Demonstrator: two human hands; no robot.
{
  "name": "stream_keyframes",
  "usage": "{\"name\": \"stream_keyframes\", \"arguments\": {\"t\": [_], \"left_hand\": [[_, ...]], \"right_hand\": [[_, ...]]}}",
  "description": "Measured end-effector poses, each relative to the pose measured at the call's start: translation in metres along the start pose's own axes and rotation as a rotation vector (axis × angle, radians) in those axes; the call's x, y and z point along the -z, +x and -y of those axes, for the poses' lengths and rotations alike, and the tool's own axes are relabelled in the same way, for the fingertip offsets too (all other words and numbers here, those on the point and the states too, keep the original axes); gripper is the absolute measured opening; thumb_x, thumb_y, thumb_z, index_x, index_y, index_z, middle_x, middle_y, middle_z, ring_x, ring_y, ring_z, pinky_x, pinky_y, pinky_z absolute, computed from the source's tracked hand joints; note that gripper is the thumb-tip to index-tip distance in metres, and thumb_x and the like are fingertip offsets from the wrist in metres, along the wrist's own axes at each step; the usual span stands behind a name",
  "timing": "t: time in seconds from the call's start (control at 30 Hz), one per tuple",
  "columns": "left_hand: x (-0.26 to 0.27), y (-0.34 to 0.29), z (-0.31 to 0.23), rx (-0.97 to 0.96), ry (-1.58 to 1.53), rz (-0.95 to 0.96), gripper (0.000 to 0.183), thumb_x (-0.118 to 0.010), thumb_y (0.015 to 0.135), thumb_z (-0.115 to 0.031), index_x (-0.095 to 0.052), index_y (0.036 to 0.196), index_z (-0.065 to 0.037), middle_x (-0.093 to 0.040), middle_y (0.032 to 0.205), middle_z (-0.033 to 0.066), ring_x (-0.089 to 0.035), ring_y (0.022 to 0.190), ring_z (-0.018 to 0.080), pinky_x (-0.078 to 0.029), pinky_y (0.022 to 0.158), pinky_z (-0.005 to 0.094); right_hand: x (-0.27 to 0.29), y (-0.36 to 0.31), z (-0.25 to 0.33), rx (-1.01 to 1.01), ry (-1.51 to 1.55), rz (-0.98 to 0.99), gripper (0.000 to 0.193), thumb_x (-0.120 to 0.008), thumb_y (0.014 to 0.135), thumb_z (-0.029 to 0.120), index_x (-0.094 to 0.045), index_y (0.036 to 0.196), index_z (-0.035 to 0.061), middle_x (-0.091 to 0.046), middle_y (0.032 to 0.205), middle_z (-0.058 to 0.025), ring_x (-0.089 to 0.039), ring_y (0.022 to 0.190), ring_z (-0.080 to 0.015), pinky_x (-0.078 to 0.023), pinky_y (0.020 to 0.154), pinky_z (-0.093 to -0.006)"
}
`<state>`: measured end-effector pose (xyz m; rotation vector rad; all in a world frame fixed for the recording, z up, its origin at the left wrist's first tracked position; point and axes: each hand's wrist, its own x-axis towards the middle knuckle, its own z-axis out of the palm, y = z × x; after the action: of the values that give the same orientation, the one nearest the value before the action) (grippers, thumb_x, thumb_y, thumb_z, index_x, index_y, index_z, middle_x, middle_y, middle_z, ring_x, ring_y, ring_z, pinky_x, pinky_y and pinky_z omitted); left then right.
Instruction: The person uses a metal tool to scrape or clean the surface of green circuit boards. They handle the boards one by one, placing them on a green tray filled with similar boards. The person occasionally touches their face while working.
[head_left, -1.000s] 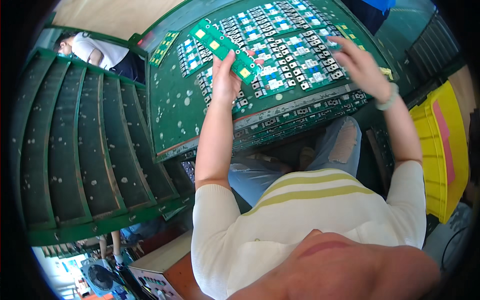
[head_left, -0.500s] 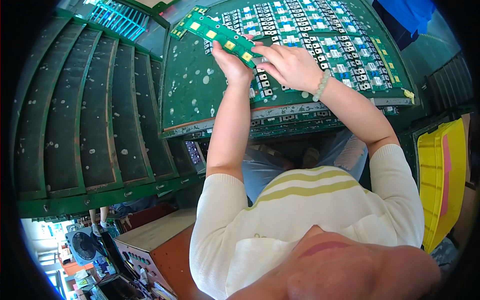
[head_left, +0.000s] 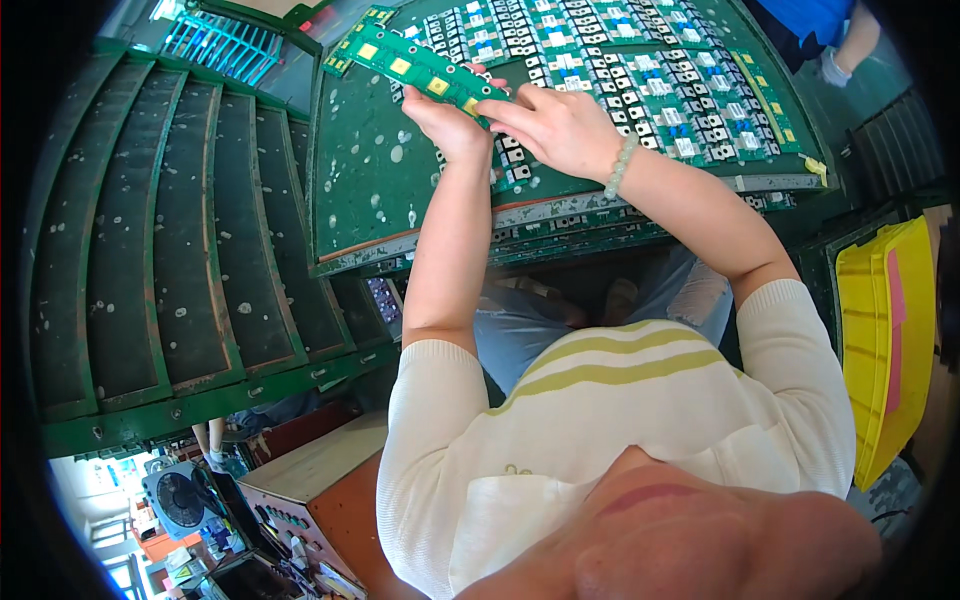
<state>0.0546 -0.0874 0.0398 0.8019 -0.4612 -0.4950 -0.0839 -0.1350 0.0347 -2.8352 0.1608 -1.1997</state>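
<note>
My left hand (head_left: 447,122) grips a long narrow green circuit board (head_left: 415,66) with yellow square pads, held tilted above the green work surface (head_left: 370,190). My right hand (head_left: 552,127), with a pale bead bracelet at the wrist, touches the near end of that same board with its fingertips. Beneath both hands lie rows of green circuit boards (head_left: 640,70) fitted with several white and blue components, covering the far part of the surface.
A green slatted rack (head_left: 170,250) curves along the left. A yellow bin (head_left: 890,330) stands at the right. Another person in blue (head_left: 820,30) is at the far right. A fan (head_left: 180,497) and an orange-sided box (head_left: 320,490) sit below left.
My right hand has come left from the component boards to the narrow board in my left hand. The view has shifted, so the work surface sits further right.
</note>
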Motion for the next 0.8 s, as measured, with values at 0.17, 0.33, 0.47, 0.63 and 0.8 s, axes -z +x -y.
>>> {"name": "stream_keyframes", "arguments": {"t": [0.17,0.33,0.47,0.63,0.8], "left_hand": [[-0.003,0.0,-0.001,0.112,-0.083,0.005,0.053,-0.018,0.092,-0.049,-0.045,0.091,-0.004,-0.059,0.075,0.0168,-0.06,0.057,0.0322,-0.052,0.052,0.0422],[-0.002,0.001,-0.004,0.086,0.007,0.054,0.049,-0.018,0.091,-0.046,-0.045,0.096,-0.005,-0.059,0.076,0.0178,-0.06,0.061,0.0319,-0.053,0.053,0.0449],[-0.001,0.0,-0.001,-0.055,0.221,0.113,0.047,-0.018,0.094,-0.041,-0.049,0.096,-0.005,-0.061,0.073,0.0154,-0.062,0.064,0.0268,-0.053,0.056,0.0373],[-0.008,-0.005,0.003,-0.032,0.081,0.112,0.049,-0.017,0.097,-0.041,-0.051,0.101,-0.005,-0.063,0.077,0.0104,-0.062,0.063,0.0211,-0.052,0.055,0.0325],[-0.007,-0.007,0.007,0.035,0.093,0.189,0.052,-0.019,0.097,-0.041,-0.056,0.105,-0.005,-0.063,0.102,0.0086,-0.058,0.094,0.0194,-0.045,0.086,0.0351]], "right_hand": [[-0.001,-0.002,-0.003,-0.007,0.044,-0.044,0.02,-0.06,0.087,0.027,-0.062,0.106,0.0239,-0.054,0.077,-0.0057,-0.062,0.061,-0.0239,-0.05,0.05,-0.0356],[0.008,0.0,-0.002,-0.061,0.099,-0.027,0.016,-0.059,0.089,0.028,-0.063,0.104,0.0239,-0.054,0.074,-0.0041,-0.062,0.06,-0.0229,-0.048,0.048,-0.0353],[0.012,0.003,-0.005,-0.101,0.093,-0.038,0.019,-0.06,0.089,0.026,-0.063,0.107,0.024,-0.053,0.072,-0.0019,-0.059,0.058,-0.0191,-0.047,0.048,-0.0321],[0.02,0.007,-0.012,-0.165,0.224,-0.221,0.023,-0.06,0.089,0.019,-0.063,0.112,0.0193,-0.061,0.082,-0.0033,-0.061,0.062,-0.0205,-0.049,0.052,-0.0314],[0.017,0.012,-0.014,-0.183,0.087,-0.291,0.026,-0.062,0.087,0.02,-0.063,0.113,0.0186,-0.056,0.087,-0.0019,-0.061,0.062,-0.0182,-0.05,0.051,-0.0293]]}}
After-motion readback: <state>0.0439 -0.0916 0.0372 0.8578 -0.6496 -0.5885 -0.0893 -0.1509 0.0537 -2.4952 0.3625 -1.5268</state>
